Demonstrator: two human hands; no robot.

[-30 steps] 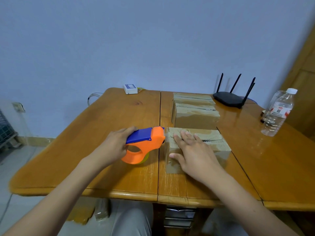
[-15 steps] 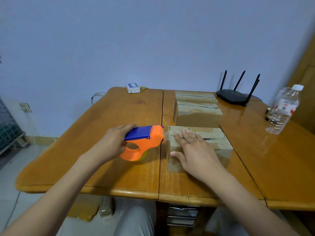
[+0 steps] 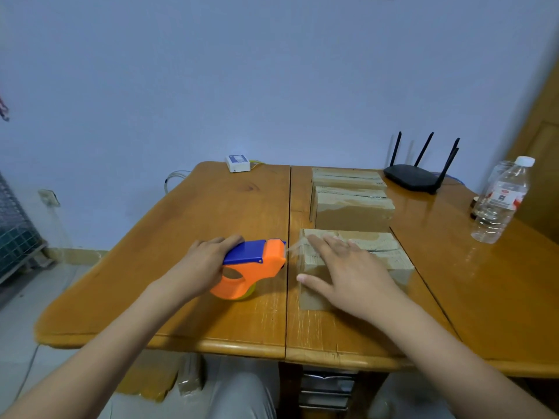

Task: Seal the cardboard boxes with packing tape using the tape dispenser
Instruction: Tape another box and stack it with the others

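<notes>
My left hand grips the orange and blue tape dispenser, which sits on the table just left of the nearest cardboard box. A short strip of clear tape stretches from the dispenser's mouth to the box's top left corner. My right hand lies flat on that box with straight fingers, the thumb down its front left side. Two more cardboard boxes, one behind the nearest and another further back, stand in a row.
The wooden table has a seam down its middle. A black router stands at the back right, a clear water bottle at the right, a small white box at the back edge. Cardboard lies on the floor below.
The dispenser has pulled a little left, away from the box, and a strip of tape now spans the gap. My right hand stays pressed on the box.
</notes>
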